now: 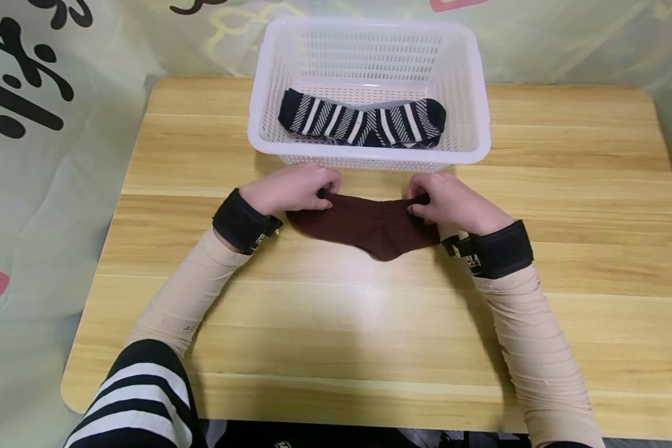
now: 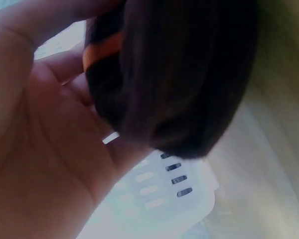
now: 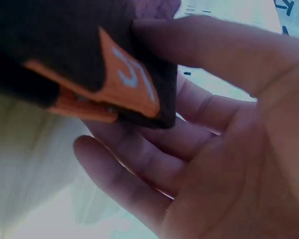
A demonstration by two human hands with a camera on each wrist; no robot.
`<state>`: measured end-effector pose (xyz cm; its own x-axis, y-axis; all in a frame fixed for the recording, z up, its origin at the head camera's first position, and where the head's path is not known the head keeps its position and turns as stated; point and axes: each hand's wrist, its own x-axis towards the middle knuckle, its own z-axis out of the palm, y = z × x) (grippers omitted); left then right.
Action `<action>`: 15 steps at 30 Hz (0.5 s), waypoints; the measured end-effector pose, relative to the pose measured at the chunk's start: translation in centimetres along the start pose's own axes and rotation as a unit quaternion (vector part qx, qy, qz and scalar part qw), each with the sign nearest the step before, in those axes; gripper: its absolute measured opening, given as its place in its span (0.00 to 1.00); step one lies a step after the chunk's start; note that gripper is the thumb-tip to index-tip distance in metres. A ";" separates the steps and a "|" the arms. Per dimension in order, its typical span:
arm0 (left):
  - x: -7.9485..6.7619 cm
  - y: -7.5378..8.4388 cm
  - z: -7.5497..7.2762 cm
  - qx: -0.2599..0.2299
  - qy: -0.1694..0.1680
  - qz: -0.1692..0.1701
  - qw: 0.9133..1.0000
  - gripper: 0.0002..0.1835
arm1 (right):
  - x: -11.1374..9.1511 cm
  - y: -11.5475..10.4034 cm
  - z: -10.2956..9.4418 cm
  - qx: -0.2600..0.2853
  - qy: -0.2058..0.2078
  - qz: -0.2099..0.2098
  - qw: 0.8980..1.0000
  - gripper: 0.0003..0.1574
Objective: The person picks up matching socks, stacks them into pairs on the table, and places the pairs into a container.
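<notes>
A dark brown sock (image 1: pixel 369 224) stretches sideways between the two hands, just in front of the basket. My left hand (image 1: pixel 294 188) pinches its left end between thumb and fingers. At the other end, my right hand (image 1: pixel 453 202) pinches the upper edge. In the left wrist view the sock (image 2: pixel 184 74) hangs dark from the grip, with an orange band (image 2: pixel 103 51) beside the fingers. An orange label (image 3: pixel 134 82) with pale marking shows at the sock's end in the right wrist view, under the thumb.
A white perforated plastic basket (image 1: pixel 369 157) stands at the back of the wooden table (image 1: pixel 336 336). Black-and-white patterned socks (image 1: pixel 364 124) lie inside it. A printed cloth (image 1: pixel 45 205) hangs around the table's back and left side.
</notes>
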<state>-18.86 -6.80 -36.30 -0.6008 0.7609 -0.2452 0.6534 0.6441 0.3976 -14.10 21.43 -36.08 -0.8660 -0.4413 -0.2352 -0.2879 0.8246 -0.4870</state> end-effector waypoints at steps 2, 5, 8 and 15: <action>-0.1 -0.2 -0.2 -0.009 -0.009 -0.003 1.000 0.10 | 0.0 0.2 -0.2 0.013 -0.006 0.006 1.000 0.06; -0.3 -0.5 -0.4 -0.018 -0.022 -0.010 1.000 0.12 | 0.1 0.7 -0.3 0.022 -0.010 0.004 1.000 0.07; -0.4 -0.7 -0.6 -0.023 -0.035 -0.014 0.999 0.12 | 0.1 1.3 -0.5 0.043 -0.021 -0.001 0.999 0.07; -0.5 -0.9 -0.8 -0.036 -0.060 -0.003 0.998 0.09 | -0.2 2.7 -1.1 0.069 -0.064 -0.020 0.995 0.07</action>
<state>-19.57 -7.86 -35.80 -0.5419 0.7637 -0.3509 0.6129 0.6447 0.4569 -15.19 24.12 -36.41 -0.7925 -0.5227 -0.3143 -0.2549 0.7520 -0.6079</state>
